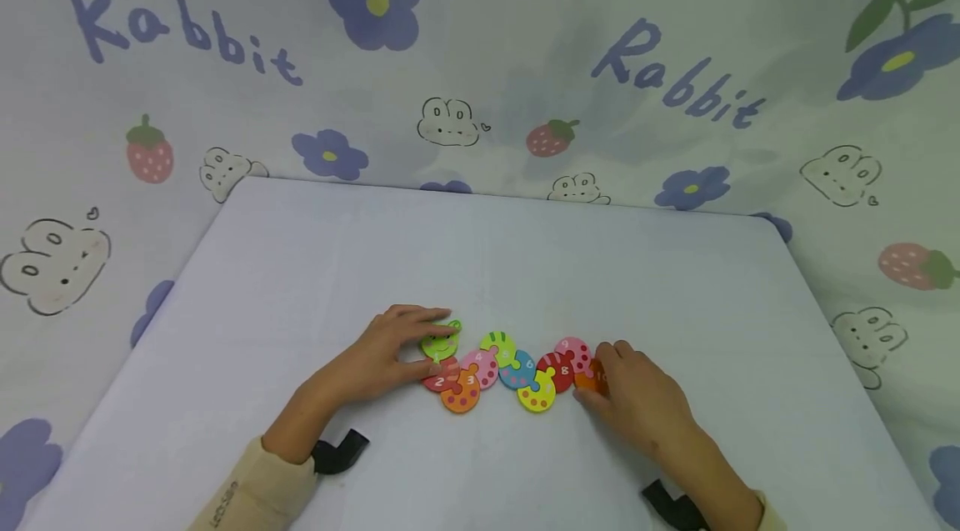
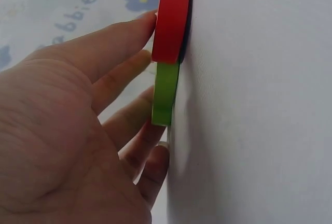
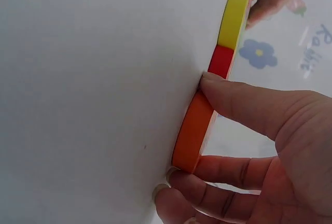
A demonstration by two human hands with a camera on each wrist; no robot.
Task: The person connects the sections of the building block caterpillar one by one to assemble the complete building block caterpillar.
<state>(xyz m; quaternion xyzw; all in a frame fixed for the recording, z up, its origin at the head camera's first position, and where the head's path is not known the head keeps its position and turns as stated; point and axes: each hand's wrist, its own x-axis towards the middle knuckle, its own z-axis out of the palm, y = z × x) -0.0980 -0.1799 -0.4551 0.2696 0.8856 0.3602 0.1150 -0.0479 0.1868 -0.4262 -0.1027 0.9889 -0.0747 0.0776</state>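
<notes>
A caterpillar of interlocking round puzzle pieces lies in a zigzag across the white table. At its left end is the green face piece [image 1: 440, 345], joined to a red piece [image 1: 437, 382] marked 2. My left hand [image 1: 386, 352] rests there with fairly straight fingers, the thumb on the red piece and fingers along the green one. At the other end my right hand [image 1: 641, 393] pinches the orange end piece [image 3: 194, 130] between thumb and fingers, partly covering it. Between the hands lie an orange piece [image 1: 461, 392], a blue piece [image 1: 517, 370] and a yellow piece [image 1: 537, 393], among others.
The white tabletop [image 1: 480, 264] stretches out beyond the pieces to its far edge. Behind it hangs a printed curtain [image 1: 495, 56] with rabbits, flowers and strawberries. Black straps [image 1: 341, 452] show at the wrists.
</notes>
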